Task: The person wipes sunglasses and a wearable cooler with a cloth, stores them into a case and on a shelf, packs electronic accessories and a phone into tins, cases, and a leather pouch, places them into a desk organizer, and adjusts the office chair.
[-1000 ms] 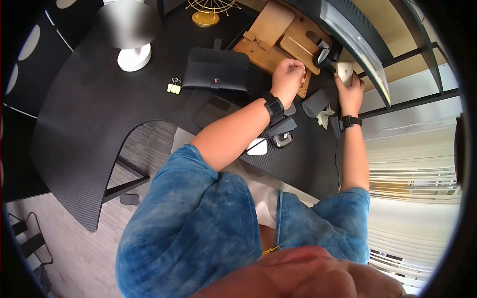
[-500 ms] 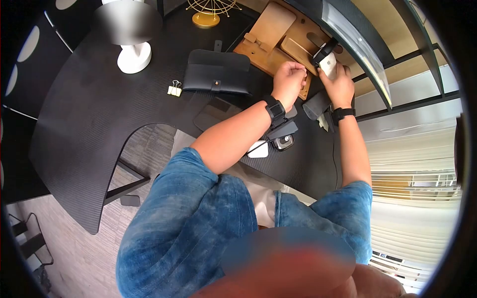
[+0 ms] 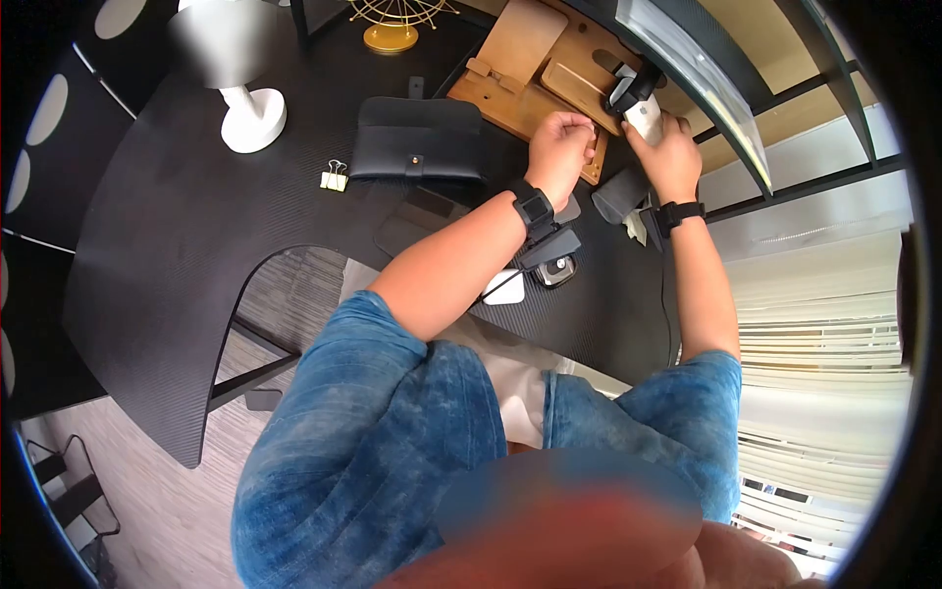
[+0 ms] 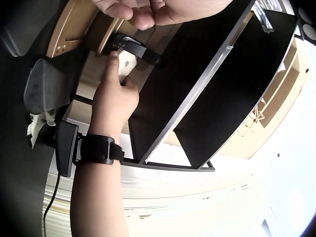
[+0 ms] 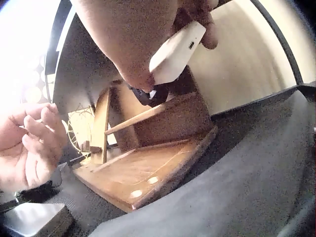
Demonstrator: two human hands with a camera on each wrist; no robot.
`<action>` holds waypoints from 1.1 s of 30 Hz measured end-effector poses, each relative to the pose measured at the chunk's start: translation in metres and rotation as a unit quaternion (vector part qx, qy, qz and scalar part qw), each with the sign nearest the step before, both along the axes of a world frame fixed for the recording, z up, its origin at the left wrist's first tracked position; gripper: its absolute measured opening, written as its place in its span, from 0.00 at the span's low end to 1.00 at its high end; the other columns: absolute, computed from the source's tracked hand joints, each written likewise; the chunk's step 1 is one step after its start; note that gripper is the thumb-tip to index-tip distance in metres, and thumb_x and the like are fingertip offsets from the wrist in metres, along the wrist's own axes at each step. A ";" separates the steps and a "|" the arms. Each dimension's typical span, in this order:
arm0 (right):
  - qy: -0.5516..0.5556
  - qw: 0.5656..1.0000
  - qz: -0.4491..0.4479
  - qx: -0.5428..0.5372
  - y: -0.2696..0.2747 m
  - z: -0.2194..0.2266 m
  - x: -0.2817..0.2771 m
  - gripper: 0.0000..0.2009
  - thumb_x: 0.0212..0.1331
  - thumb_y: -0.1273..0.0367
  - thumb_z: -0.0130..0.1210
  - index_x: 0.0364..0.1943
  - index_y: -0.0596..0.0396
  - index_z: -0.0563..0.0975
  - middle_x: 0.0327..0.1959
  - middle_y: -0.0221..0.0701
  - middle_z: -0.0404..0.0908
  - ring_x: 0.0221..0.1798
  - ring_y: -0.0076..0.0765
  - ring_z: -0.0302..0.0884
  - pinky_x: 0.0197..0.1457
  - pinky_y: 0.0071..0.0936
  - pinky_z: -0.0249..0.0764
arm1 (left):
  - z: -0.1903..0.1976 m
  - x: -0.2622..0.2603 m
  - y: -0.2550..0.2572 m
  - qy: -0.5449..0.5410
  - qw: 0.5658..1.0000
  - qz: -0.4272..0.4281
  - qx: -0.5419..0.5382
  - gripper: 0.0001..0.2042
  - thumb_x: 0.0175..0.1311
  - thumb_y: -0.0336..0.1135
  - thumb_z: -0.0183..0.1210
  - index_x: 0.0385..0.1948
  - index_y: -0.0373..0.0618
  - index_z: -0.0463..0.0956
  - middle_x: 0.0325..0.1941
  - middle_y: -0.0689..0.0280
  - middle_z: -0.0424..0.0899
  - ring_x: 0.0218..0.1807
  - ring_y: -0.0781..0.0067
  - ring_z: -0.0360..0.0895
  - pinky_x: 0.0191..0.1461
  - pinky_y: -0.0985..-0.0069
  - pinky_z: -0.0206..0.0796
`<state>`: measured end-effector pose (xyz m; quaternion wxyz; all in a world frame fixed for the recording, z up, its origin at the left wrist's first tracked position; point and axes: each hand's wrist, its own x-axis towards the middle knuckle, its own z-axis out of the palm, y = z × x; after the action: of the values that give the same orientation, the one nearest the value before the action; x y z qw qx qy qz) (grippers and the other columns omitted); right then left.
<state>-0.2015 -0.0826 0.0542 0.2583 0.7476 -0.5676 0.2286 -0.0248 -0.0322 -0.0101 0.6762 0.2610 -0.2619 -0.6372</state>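
My right hand (image 3: pixel 672 162) grips a small white rounded device (image 3: pixel 644 120), which has a small port in its end and a faint grey mark on its face. In the right wrist view the white device (image 5: pixel 177 54) sits between thumb and fingers. Right by its far end is a black strapped item (image 3: pixel 636 88) at the wooden desk stand (image 3: pixel 520 103). My left hand (image 3: pixel 561 157) hovers in front of the stand's near corner. Its fingers (image 5: pixel 39 131) are loosely curled, with nothing visible in them.
A grey case (image 3: pixel 620 194) and a crumpled pale cloth (image 3: pixel 636 228) lie near my right wrist. Left of the stand are a black wallet-like pouch (image 3: pixel 417 137), a binder clip (image 3: pixel 334 177) and a white lamp (image 3: pixel 253 120). A monitor (image 3: pixel 702 93) stands close behind my right hand.
My right hand has moved left toward the stand with the white device, bringing it to the black strapped item. The left hand keeps almost the same place.
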 end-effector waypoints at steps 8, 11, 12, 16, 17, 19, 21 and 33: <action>-0.031 0.997 -0.070 -0.006 0.028 0.007 -0.008 0.31 0.51 0.46 0.63 0.44 0.62 0.80 0.41 0.44 0.81 0.37 0.49 0.83 0.42 0.40 0.79 | 0.005 0.005 0.001 -0.002 1.000 0.004 -0.002 0.07 0.64 0.28 0.55 0.42 0.41 0.74 0.35 0.68 0.79 0.32 0.79 0.75 0.36 0.81 0.66; -0.390 0.905 0.056 0.161 0.038 -0.012 -0.020 0.28 0.59 0.48 0.59 0.46 0.63 0.80 0.39 0.37 0.82 0.36 0.34 0.82 0.41 0.30 0.77 | 0.004 0.004 0.001 -0.004 1.000 0.000 -0.008 0.08 0.63 0.27 0.55 0.42 0.41 0.74 0.35 0.67 0.79 0.32 0.79 0.75 0.35 0.81 0.66; -0.526 0.813 0.125 0.216 0.046 -0.026 -0.021 0.23 0.66 0.54 0.55 0.49 0.62 0.80 0.39 0.32 0.82 0.36 0.23 0.78 0.41 0.23 0.72 | 0.003 0.003 0.000 -0.004 1.000 0.002 -0.009 0.08 0.63 0.27 0.55 0.43 0.41 0.74 0.35 0.67 0.79 0.32 0.79 0.75 0.35 0.81 0.66; -0.668 0.621 0.275 0.304 0.097 -0.052 0.030 0.27 0.72 0.53 0.36 0.57 0.62 0.73 0.42 0.33 0.81 0.38 0.27 0.79 0.44 0.23 0.70 | -0.002 0.003 -0.003 -0.023 1.000 -0.006 -0.007 0.08 0.64 0.27 0.56 0.43 0.41 0.74 0.36 0.67 0.80 0.32 0.79 0.75 0.35 0.81 0.65; -0.664 0.610 0.289 0.321 0.102 -0.061 0.036 0.28 0.72 0.52 0.34 0.58 0.63 0.73 0.42 0.34 0.81 0.39 0.28 0.80 0.44 0.24 0.70 | 0.000 0.004 -0.001 -0.026 1.000 0.000 -0.010 0.08 0.64 0.27 0.55 0.43 0.41 0.74 0.36 0.67 0.80 0.32 0.79 0.75 0.35 0.82 0.66; -0.630 0.639 0.320 0.303 0.104 -0.085 0.041 0.25 0.71 0.55 0.37 0.54 0.64 0.74 0.41 0.34 0.81 0.43 0.29 0.78 0.48 0.25 0.69 | -0.001 0.006 0.003 -0.032 0.999 -0.011 0.002 0.07 0.65 0.28 0.55 0.43 0.42 0.74 0.37 0.66 0.79 0.33 0.79 0.75 0.36 0.82 0.66; -0.620 0.661 0.326 0.268 0.103 -0.095 0.043 0.24 0.71 0.57 0.39 0.55 0.65 0.74 0.41 0.33 0.80 0.44 0.29 0.77 0.51 0.25 0.69 | -0.005 0.007 -0.002 -0.033 0.999 0.000 -0.014 0.07 0.66 0.28 0.55 0.43 0.42 0.74 0.38 0.66 0.79 0.34 0.78 0.75 0.37 0.82 0.66; -0.708 0.579 0.285 0.287 0.091 -0.100 0.040 0.25 0.69 0.52 0.48 0.51 0.65 0.76 0.39 0.34 0.80 0.41 0.29 0.79 0.49 0.24 0.70 | -0.002 0.016 -0.007 -0.076 0.994 -0.055 -0.057 0.07 0.69 0.30 0.53 0.45 0.44 0.72 0.40 0.66 0.78 0.38 0.76 0.74 0.41 0.79 0.66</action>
<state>-0.1617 0.0088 -0.0453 -0.5321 0.5068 -0.3637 0.5724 -0.0091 -0.0393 -0.0119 0.6320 0.2543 -0.3625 -0.6360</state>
